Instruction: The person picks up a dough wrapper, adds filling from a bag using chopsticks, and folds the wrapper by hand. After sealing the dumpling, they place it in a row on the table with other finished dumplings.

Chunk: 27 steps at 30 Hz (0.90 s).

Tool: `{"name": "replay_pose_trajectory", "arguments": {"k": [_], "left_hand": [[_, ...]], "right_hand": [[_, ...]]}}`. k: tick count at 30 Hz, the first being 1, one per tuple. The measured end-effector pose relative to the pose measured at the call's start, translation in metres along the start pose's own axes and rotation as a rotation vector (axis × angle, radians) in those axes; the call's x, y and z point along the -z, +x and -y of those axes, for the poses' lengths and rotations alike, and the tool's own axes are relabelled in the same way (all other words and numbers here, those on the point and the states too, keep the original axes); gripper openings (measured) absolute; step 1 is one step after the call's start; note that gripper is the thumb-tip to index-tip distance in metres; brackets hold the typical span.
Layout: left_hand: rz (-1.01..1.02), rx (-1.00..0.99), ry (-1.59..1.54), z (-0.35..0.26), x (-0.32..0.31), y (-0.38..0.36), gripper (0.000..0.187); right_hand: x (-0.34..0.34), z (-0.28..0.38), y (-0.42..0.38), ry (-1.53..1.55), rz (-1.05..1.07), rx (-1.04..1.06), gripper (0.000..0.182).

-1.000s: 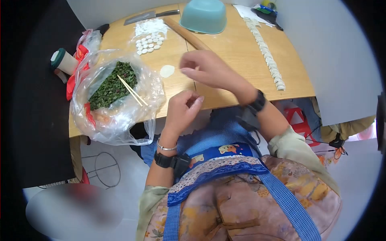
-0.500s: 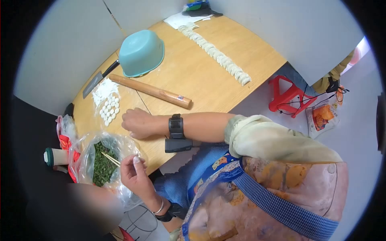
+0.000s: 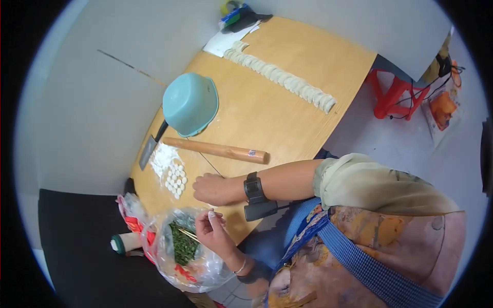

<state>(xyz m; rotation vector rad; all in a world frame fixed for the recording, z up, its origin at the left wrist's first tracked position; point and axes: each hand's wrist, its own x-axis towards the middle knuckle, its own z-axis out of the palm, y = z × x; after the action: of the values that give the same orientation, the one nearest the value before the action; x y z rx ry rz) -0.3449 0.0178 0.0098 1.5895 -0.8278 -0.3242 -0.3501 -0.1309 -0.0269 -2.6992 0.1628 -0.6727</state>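
**Hands at the filling bag and the bare tabletop**

At the lower left of the frame a clear plastic bag (image 3: 192, 256) holds chopped green filling (image 3: 184, 247), with chopsticks (image 3: 188, 234) lying across it. The left hand (image 3: 213, 231) hovers just above the bag's right edge, fingers curled and thumb pinched toward the fingertips; whether anything lies between them is too small to tell.

Just above it, the right hand (image 3: 210, 189) rests knuckles-up on the wooden table (image 3: 267, 108), fingers bent loosely under; I cannot tell whether it covers a wrapper. A cluster of small dough pieces (image 3: 176, 179) sits just to its left, beside a dusting of flour (image 3: 162, 156).

To handle this well, I judge the right hand should lift whatever it picks up flat, while the left steadies near the chopsticks without dragging the bag.

Further right lie a rolling pin (image 3: 215, 150), an upturned teal bowl (image 3: 190, 102) and a row of finished dumplings (image 3: 282, 79) toward the upper right.
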Motion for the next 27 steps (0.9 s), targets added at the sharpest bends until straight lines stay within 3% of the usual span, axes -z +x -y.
{"name": "replay_pose_trajectory", "arguments": {"k": [7,22,27], "left_hand": [[-0.012,-0.017,0.054,-0.011,-0.011,-0.002,0.007],[-0.025,0.007,0.093,-0.013,-0.016,-0.01,0.009],[-0.031,0.031,0.078,-0.009,-0.013,-0.009,0.009]], "right_hand": [[0.002,0.002,-0.004,0.056,0.011,-0.019,0.015],[0.018,0.005,-0.006,0.064,0.269,-0.06,0.019],[0.005,-0.001,0.003,0.229,0.063,0.006,0.013]]}}
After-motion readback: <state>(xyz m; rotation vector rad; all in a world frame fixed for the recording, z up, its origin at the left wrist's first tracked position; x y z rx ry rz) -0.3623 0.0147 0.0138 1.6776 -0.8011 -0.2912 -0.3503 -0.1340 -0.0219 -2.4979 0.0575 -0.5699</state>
